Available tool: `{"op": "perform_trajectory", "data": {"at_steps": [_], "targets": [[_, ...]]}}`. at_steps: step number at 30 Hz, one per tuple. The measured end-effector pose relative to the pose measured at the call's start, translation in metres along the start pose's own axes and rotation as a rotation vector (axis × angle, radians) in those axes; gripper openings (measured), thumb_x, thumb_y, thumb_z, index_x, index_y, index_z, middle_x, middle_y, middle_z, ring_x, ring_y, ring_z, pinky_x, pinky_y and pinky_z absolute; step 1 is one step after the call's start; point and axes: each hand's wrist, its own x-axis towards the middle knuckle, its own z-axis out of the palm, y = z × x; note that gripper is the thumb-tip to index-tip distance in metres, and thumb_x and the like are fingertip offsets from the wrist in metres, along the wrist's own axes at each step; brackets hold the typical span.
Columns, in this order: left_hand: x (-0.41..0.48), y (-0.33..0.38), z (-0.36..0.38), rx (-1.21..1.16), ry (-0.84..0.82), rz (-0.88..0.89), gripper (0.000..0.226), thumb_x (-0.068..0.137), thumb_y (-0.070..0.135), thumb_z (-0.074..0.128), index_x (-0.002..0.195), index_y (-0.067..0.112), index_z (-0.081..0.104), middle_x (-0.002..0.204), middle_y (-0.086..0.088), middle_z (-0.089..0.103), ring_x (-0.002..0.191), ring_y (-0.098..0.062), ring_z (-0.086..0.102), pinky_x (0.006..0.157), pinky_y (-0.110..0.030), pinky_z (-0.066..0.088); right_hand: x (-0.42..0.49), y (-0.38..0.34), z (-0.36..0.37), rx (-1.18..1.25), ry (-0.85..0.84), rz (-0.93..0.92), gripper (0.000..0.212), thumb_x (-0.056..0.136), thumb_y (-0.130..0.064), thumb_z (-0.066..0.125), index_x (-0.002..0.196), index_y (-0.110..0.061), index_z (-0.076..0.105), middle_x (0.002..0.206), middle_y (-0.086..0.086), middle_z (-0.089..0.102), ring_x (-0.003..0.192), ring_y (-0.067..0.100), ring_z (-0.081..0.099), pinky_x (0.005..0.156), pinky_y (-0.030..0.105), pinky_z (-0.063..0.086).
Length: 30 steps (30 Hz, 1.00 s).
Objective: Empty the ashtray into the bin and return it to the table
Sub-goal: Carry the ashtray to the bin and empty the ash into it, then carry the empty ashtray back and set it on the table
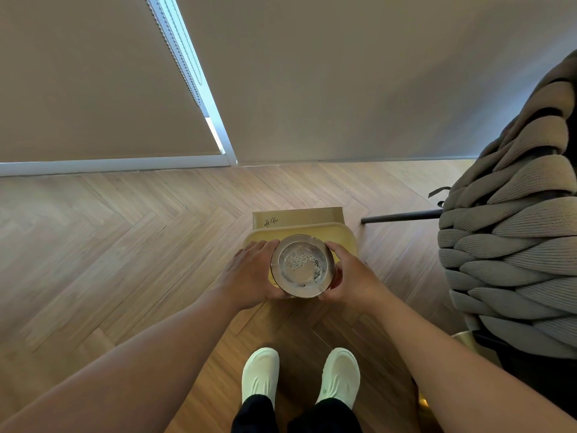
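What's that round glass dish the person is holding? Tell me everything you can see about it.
The ashtray is a round, thick dish of clear glass with a wide rim and a shallow flat well. Grey and black specks of ash lie scattered in the well. It is held level, mouth up, between the left hand and the right hand, one on each side of the rim. It hangs above the yellow bin on the wooden floor.

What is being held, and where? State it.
The round clear glass ashtray, gripped at its opposite side rims by left hand and right hand.
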Motion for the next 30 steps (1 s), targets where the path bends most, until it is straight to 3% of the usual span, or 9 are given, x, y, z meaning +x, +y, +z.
{"op": "perform_trajectory", "data": {"at_steps": [6,12,18,25,30], "targets": [[-0.008,0.010,-0.009,0.020,-0.027,-0.001,0.105,0.054,0.066,0.082,0.141,0.025,0.038,0.134,0.005,0.054,0.119,-0.016,0.048,0.104,-0.039,0.040,-0.004,-0.005,-0.004,-0.075,0.033,-0.051,0.101,0.067,-0.032,0.088,0.147,-0.038,0.026,0.128,-0.005,0.059,0.104,0.010,0.053,0.084,0.026,0.044],[-0.024,0.025,-0.028,0.060,-0.041,-0.017,0.106,0.056,0.066,0.081,0.143,0.026,0.035,0.138,0.006,0.050,0.122,-0.015,0.046,0.106,-0.036,0.038,-0.020,-0.022,-0.016,-0.111,0.031,-0.056,0.106,0.066,-0.032,0.089,0.148,-0.038,0.023,0.130,-0.008,0.058,0.102,0.006,0.052,0.085,0.021,0.043],[-0.046,0.055,-0.065,0.053,-0.018,-0.020,0.104,0.053,0.069,0.080,0.139,0.030,0.038,0.136,0.009,0.053,0.119,-0.015,0.049,0.103,-0.038,0.041,-0.058,-0.059,-0.037,-0.083,0.039,-0.071,0.101,0.068,-0.031,0.088,0.145,-0.042,0.023,0.125,-0.010,0.059,0.107,0.011,0.059,0.088,0.023,0.047],[-0.087,0.098,-0.126,0.066,-0.001,0.011,0.105,0.049,0.071,0.078,0.138,0.034,0.038,0.133,0.010,0.055,0.116,-0.014,0.051,0.096,-0.033,0.043,-0.124,-0.121,-0.069,-0.057,0.078,-0.069,0.099,0.068,-0.029,0.087,0.144,-0.042,0.026,0.130,-0.006,0.062,0.115,0.016,0.062,0.097,0.036,0.054],[-0.124,0.134,-0.174,0.097,-0.019,0.029,0.106,0.050,0.068,0.081,0.139,0.029,0.040,0.134,0.006,0.056,0.116,-0.016,0.053,0.095,-0.033,0.045,-0.179,-0.167,-0.088,-0.069,0.102,-0.030,0.100,0.069,-0.029,0.086,0.148,-0.033,0.026,0.132,0.000,0.062,0.117,0.020,0.061,0.099,0.037,0.053]]}}
